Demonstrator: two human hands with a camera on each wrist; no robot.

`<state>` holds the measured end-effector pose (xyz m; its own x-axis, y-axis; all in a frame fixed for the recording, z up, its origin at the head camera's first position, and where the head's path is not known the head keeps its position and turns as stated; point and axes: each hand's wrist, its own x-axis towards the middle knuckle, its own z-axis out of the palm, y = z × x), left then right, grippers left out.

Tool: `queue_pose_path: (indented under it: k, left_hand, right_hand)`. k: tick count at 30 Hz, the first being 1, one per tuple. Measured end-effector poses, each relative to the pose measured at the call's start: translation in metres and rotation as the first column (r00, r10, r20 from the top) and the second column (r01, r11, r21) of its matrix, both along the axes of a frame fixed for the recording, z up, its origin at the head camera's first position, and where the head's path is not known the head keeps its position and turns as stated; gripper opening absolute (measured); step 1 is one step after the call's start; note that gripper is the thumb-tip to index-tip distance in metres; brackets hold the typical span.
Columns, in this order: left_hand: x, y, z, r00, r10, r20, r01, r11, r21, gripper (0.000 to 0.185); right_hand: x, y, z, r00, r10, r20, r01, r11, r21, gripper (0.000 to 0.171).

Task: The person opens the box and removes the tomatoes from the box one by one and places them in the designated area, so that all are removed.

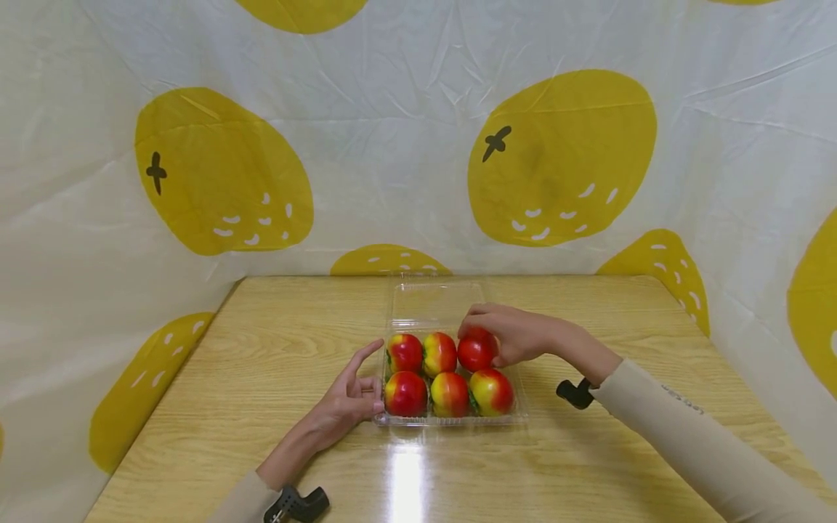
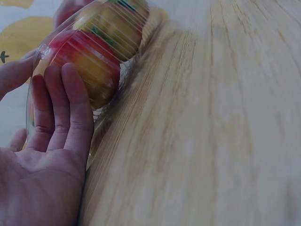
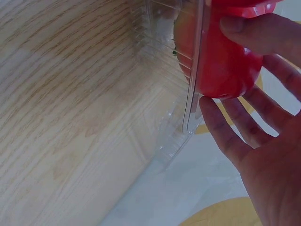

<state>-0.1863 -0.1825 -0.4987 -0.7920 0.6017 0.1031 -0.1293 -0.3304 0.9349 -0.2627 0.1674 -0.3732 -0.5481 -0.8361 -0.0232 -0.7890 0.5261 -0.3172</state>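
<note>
- The right hand (image 1: 513, 335) reaches in from the right side and curls round a red apple (image 1: 476, 350) at the back right corner of the clear plastic tray (image 1: 516, 415); thumb and fingers cup the fruit, so it is grasping, not resting.
- In the right wrist view the thumb lies over the top of that apple (image 3: 225, 61) and the fingers (image 3: 221, 127) spread beneath it, with the tray's thin wall (image 3: 195, 70) running just in front (whether the apple sits fully down in its pocket I cannot tell).
- The left hand (image 1: 353, 396) lies on the wooden table (image 1: 261, 349) at the tray's left edge, released and holding nothing: forefinger stretched up and out, the other fingers lightly bent against the plastic.
- The left wrist view shows those fingers (image 2: 61, 113) flat against the tray's ribbed side (image 2: 101, 44), a red-and-yellow apple behind the plastic.
- Five other apples (image 1: 449, 394) fill the tray, two at the back and three in front, all red blushing to yellow.
- The tray's clear lid (image 1: 434, 301) lies open behind it (flat on the table).
- A white cloth with yellow fruit shapes (image 1: 562, 156) hangs behind the table.
</note>
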Motion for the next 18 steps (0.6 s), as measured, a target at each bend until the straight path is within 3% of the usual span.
queue_pose_path:
  k: [18]
  left_hand:
    - [0.000, 0.000, 0.000, 0.999, 0.012, 0.033, -0.011, 1.000, -0.022, 0.103]
  right_hand:
    - [0.003, 0.017, -0.004, 0.999, -0.023, 0.036, 0.027, 0.992, -0.121, 0.060]
